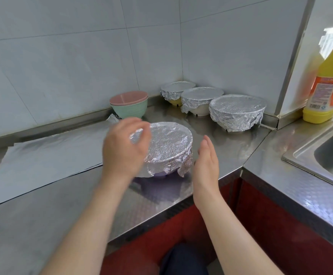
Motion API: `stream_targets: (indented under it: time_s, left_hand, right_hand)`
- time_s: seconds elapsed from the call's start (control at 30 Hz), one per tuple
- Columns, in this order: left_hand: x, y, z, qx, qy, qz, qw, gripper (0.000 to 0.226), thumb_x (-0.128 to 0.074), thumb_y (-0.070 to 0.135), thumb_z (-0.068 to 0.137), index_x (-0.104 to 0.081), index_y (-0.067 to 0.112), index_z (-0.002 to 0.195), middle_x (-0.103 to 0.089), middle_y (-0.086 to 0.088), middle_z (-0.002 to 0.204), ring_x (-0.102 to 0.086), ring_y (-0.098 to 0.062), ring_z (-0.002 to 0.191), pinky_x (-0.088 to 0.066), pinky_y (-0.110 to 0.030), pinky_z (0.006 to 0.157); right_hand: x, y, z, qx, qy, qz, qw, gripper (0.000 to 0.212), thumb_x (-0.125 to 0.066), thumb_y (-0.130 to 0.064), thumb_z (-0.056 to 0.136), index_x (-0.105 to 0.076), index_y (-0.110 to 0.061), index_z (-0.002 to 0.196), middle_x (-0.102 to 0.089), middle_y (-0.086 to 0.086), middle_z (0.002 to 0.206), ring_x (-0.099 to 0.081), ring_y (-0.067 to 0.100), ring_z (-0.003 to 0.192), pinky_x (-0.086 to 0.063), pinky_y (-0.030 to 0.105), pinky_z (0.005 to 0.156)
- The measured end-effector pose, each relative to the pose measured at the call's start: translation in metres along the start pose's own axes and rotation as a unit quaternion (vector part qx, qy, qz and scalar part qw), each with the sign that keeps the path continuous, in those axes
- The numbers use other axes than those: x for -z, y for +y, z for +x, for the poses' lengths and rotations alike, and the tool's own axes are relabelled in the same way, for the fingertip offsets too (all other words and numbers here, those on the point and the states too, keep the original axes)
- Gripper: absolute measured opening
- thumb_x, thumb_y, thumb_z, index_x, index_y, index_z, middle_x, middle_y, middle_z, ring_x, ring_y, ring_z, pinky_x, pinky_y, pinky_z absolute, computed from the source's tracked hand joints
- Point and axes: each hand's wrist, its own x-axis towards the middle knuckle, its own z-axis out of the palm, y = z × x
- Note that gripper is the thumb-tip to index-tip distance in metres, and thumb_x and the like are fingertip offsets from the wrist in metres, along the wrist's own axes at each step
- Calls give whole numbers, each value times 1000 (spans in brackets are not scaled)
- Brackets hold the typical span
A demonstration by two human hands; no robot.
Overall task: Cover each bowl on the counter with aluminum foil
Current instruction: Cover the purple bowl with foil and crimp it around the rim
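As we look down at the counter [62, 215], the foil-wrapped purple bowl [169, 143] sits near its front edge, between our hands; our left hand [125, 149] curls over the bowl's left rim, blurred, so we cannot tell whether its grip pinches the foil; our right hand [206, 167] stands flat and edge-on just beside the bowl's right side, grip wide, holding nothing; three more foil-covered bowls [201, 96] line the back corner; a pink bowl [129, 97] nests uncovered in a green bowl [131, 110] by the wall; a foil sheet [42, 157] lies flat at left.
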Motion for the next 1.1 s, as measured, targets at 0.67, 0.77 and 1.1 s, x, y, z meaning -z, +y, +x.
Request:
stream_targets:
  time_s: [0.67, 0.77, 1.1]
  left_hand:
    - [-26, -26, 12, 260, -65, -242, 932, 49, -45, 4, 95, -44, 12, 143, -46, 4, 143, -43, -6, 130, -33, -22, 108]
    - [-19, -27, 6, 273, 7, -250, 929, 46, -49, 12, 95, -47, 16, 141, -49, 6, 142, -46, -6, 128, -34, -22, 105]
    - [-38, -11, -10, 420, 155, -398, 801, 37, -61, 40, 82, -70, 13, 106, -68, -4, 89, -61, -28, 64, -49, -33, 52]
  right_hand:
    - [-23, -9, 15, -33, -12, 52, 998, 43, -37, -25, 103, -43, -25, 145, -42, -11, 146, -39, 7, 134, -30, 27, 111]
    - [-14, -16, 20, -23, -15, 41, 999, 45, -39, -27, 102, -39, -26, 147, -38, -14, 149, -35, 5, 135, -27, 21, 104]
    - [-25, -13, 22, -34, -39, 3, 999, 44, -33, -17, 97, -54, -28, 134, -54, -4, 135, -51, 15, 121, -41, 38, 107]
